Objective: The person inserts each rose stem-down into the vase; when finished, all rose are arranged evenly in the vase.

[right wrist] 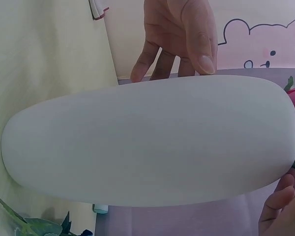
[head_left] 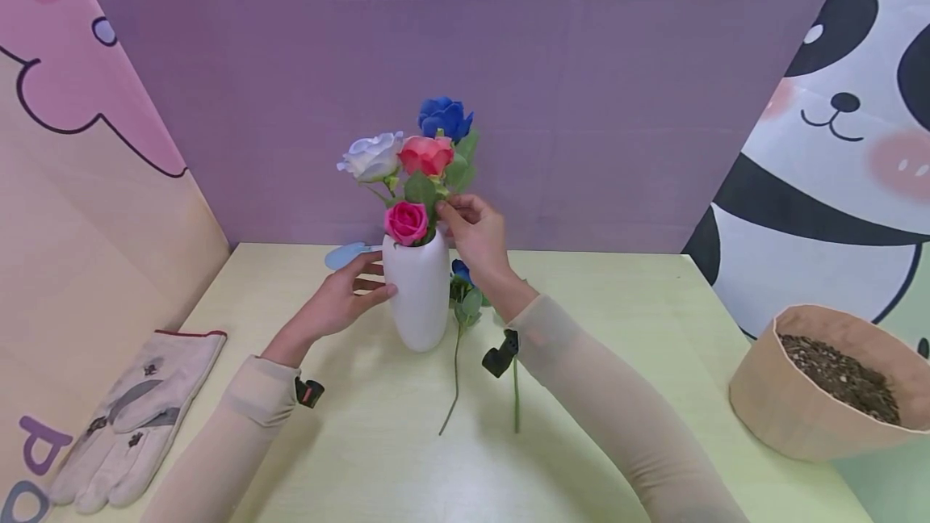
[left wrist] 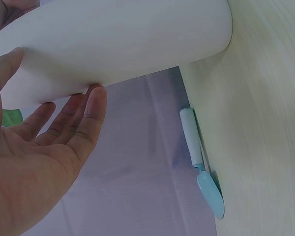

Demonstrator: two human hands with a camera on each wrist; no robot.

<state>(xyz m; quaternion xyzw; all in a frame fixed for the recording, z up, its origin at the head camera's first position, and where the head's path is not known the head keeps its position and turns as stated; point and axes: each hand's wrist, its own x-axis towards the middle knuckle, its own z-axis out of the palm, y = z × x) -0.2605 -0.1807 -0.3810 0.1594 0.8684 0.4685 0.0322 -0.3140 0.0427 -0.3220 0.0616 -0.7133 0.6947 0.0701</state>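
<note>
A white vase (head_left: 417,297) stands upright, holding a white rose (head_left: 372,156), a coral rose (head_left: 427,156), a pink rose (head_left: 406,223) and a blue rose (head_left: 445,118). My left hand (head_left: 341,297) steadies its left side, thumb and fingertips (left wrist: 96,101) on the wall, palm apart. At the mouth, my right hand (head_left: 475,236) pinches a flower stem among the leaves under the coral rose; which flower it belongs to is hidden. Right of the vase lie another blue flower (head_left: 461,271) and a green stem (head_left: 517,398) whose head the right arm covers.
A light blue trowel (left wrist: 211,194) lies behind the vase near the table's back edge. Work gloves (head_left: 141,418) lie at the left. A tan pot of soil (head_left: 763,394) stands at the right edge. A purple backdrop (head_left: 581,103) rises behind the table.
</note>
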